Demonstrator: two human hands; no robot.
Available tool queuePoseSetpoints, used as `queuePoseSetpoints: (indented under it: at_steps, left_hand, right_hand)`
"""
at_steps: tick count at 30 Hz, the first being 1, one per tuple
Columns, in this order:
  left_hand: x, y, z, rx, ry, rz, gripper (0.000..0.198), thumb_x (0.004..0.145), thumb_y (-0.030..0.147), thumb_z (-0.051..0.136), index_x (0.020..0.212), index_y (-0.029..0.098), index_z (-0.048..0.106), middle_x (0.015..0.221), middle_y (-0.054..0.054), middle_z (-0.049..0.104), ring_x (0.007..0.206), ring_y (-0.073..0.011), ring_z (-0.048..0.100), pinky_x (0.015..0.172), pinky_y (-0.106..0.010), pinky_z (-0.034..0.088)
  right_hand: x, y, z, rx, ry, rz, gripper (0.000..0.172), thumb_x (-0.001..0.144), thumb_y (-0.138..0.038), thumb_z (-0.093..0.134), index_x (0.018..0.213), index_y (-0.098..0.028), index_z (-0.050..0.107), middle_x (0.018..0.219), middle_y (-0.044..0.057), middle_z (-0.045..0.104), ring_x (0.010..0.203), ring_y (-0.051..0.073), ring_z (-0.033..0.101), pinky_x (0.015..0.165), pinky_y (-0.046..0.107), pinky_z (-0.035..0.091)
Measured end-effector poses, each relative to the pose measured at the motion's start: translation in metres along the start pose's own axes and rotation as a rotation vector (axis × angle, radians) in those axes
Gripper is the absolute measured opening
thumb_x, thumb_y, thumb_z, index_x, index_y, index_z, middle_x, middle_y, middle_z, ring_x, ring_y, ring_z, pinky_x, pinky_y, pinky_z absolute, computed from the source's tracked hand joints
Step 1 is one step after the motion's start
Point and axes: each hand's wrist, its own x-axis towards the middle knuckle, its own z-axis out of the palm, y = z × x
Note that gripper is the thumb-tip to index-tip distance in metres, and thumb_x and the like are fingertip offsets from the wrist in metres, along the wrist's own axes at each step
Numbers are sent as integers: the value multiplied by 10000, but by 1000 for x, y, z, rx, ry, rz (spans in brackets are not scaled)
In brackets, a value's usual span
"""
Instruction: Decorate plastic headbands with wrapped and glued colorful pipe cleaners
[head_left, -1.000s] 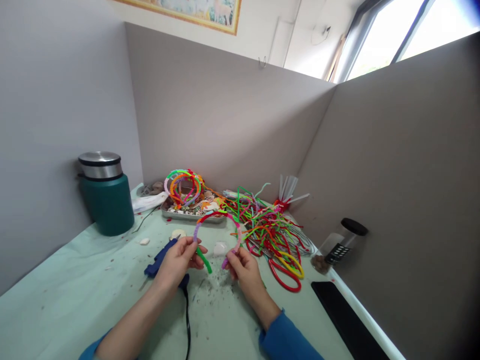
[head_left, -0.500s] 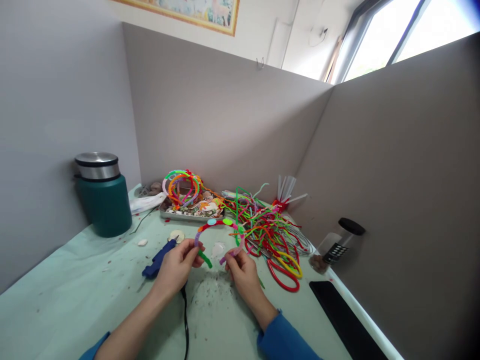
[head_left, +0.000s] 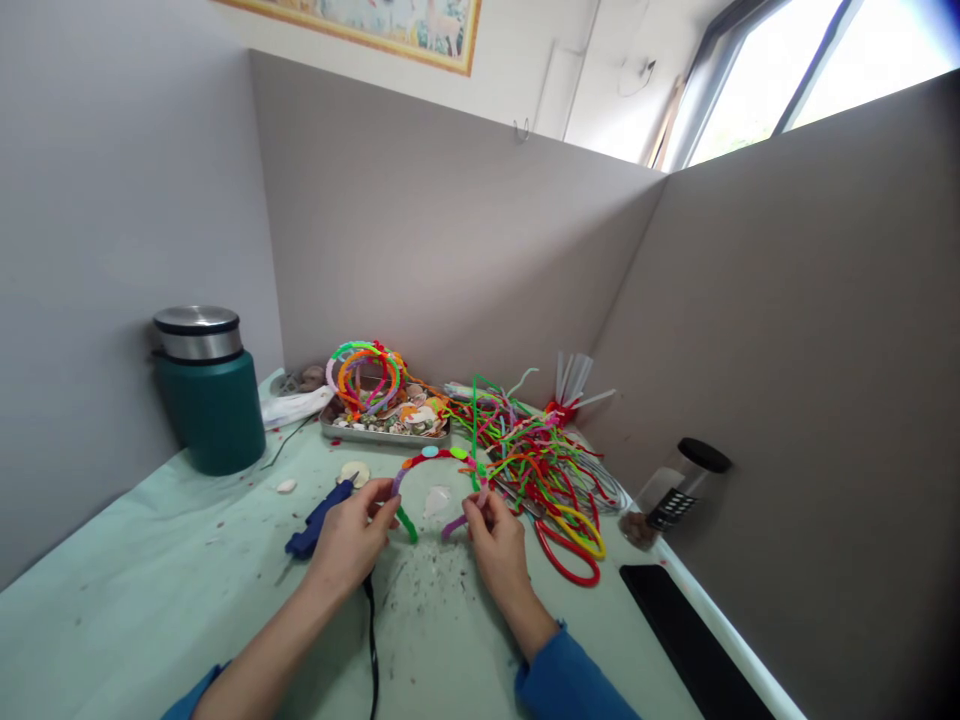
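Note:
Between my hands is a headband [head_left: 439,456] wrapped in coloured fuzzy pipe cleaner, with a pale blue and a yellow-green round piece along its top. Its open ends point toward me, one green, one purple. My left hand [head_left: 355,540] pinches the left side just above the green end. On the right side, my right hand [head_left: 496,535] grips it above the purple end. A blue glue gun [head_left: 319,520] lies on the cloth beside my left hand, its black cord [head_left: 372,640] running toward me. A clear blob [head_left: 436,502] shows through the headband's arch.
A metal tray [head_left: 382,438] holds small pieces and finished-looking colourful headbands [head_left: 367,375]. Loose pipe cleaners [head_left: 525,450] pile up beside red-and-yellow-handled scissors [head_left: 564,555]. A green flask [head_left: 210,400] stands left; a clear jar [head_left: 671,495] and black strip [head_left: 690,635] lie right.
My right hand has shifted slightly up and to the right along the headband, leaving more of the purple end showing. The headband's arch has dropped slightly toward me.

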Motion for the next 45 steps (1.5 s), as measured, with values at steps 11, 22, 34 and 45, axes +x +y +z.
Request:
queuePoseSetpoints:
  at_steps: [11,22,34,45]
  left_hand:
    - [-5,12,-1,-207,-12,11,254,722,444,563,755,198,617,622,-8,672,620,-184,649,626,-256,491]
    - [-18,21,15,-60,-100,358,154,727,339,630,692,232,735,739,-31,601,697,-154,570,620,-227,430]
    - [-12,20,1,-61,92,322,276,766,394,573,946,215,682,960,-57,607,645,-133,539,615,-241,452]
    - [-7,19,-9,-308,96,116,488,810,461,479,1176,145,547,553,31,535,515,-132,530,566,-235,449]
  right_hand:
    - [-1,-4,0,50,110,-16,406,847,-343,494,1191,-132,460,759,35,597,614,154,543,568,245,413]
    - [-21,-23,7,20,-292,-392,195,858,-222,466,997,-188,598,824,62,654,698,175,590,637,268,420]
    - [-16,-18,3,-44,-187,-235,154,887,-246,406,843,-182,540,639,4,567,571,143,521,561,245,351]
    - [-13,-13,-3,100,-177,-117,202,874,-315,407,744,-196,506,548,-29,487,512,133,442,521,239,336]
